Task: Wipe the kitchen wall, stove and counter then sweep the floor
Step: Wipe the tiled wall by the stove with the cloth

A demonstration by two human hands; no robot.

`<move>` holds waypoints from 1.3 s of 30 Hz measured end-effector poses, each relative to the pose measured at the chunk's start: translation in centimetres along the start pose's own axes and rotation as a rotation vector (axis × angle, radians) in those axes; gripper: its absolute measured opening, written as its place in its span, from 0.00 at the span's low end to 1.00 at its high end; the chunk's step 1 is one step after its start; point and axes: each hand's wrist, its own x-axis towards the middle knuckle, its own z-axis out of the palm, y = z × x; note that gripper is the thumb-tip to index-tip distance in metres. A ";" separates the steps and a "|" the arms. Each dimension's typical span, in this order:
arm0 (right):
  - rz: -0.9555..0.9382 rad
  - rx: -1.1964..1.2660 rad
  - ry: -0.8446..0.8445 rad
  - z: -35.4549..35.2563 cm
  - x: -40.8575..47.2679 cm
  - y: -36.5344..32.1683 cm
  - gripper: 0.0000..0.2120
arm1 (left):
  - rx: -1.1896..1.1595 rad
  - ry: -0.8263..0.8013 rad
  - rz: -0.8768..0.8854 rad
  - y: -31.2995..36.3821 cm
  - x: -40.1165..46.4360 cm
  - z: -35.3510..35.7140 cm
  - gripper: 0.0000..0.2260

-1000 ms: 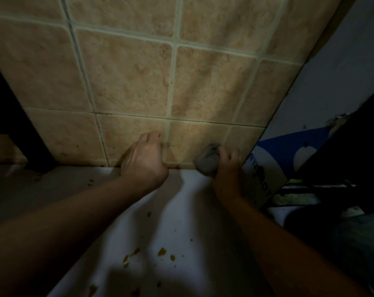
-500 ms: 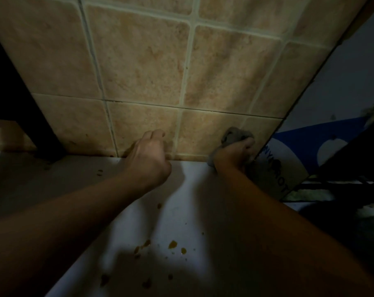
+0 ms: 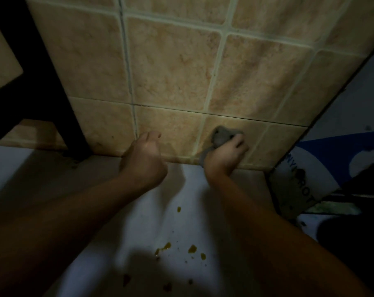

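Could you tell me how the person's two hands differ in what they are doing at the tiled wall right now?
The right hand grips a grey cloth and presses it on the tiled wall; the left hand holds nothing. The left hand's fingers reach out and touch the wall, while the right hand's curl round the cloth. The right hand sits nearer the wall's right corner, the left hand further left. Both are at the bottom row of tiles, just above the white counter.

two hands (image 3: pixel 144 159) (image 3: pixel 223 157), one grey cloth (image 3: pixel 221 136), one tiled wall (image 3: pixel 173 67), one white counter (image 3: pixel 181 200), one blue-and-white bag (image 3: pixel 310 176)
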 end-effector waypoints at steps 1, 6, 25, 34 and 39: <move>-0.092 -0.015 0.009 0.7 -1.2 -0.7 0.18 | -0.006 0.007 -0.003 -0.5 -0.1 -0.2 0.29; -0.259 0.008 -0.136 1.0 -4.1 -2.7 0.17 | 0.012 0.005 -0.026 -1.9 -0.7 -0.8 0.31; -0.744 -0.134 0.002 0.4 -4.2 -2.5 0.16 | -0.006 0.014 -0.166 -4.9 -1.6 -2.8 0.31; -1.403 -0.368 -0.004 2.9 -2.6 -1.9 0.15 | 0.018 0.025 -0.231 -6.6 -1.9 -2.6 0.30; -1.517 -0.395 -0.015 2.3 -2.5 -3.7 0.15 | 0.038 0.022 -0.272 -6.9 -2.0 -3.1 0.31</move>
